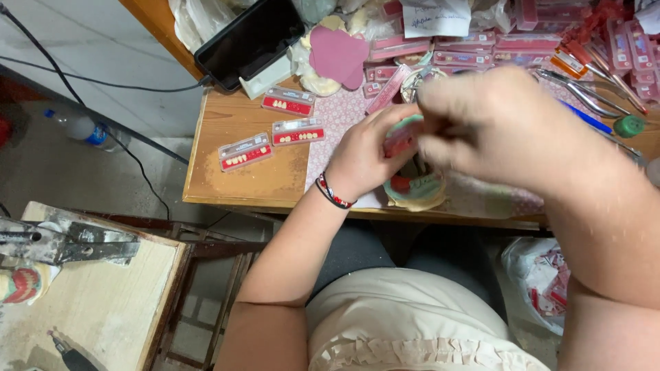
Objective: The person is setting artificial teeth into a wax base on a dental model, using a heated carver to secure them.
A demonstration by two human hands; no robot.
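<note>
Both hands meet at frame centre over the surface (240,182): my left hand (361,161) clenches a small pink-and-green dental model (404,137); my right hand (495,127) is blurred, its grip unclear. It looks rigid and brittle; best held by its base.

lighting was even and moderately bright, without glare. the right hand (495,127) was heavily motion-blurred. the floor (62,172) at left lay dimmer, slightly soft.

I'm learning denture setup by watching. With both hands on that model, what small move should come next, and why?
Probably steady the right hand first: it is motion-blurred over the pink-and-green dental model, which the left hand grips from the side. What the fingertips hold is hidden.
</note>
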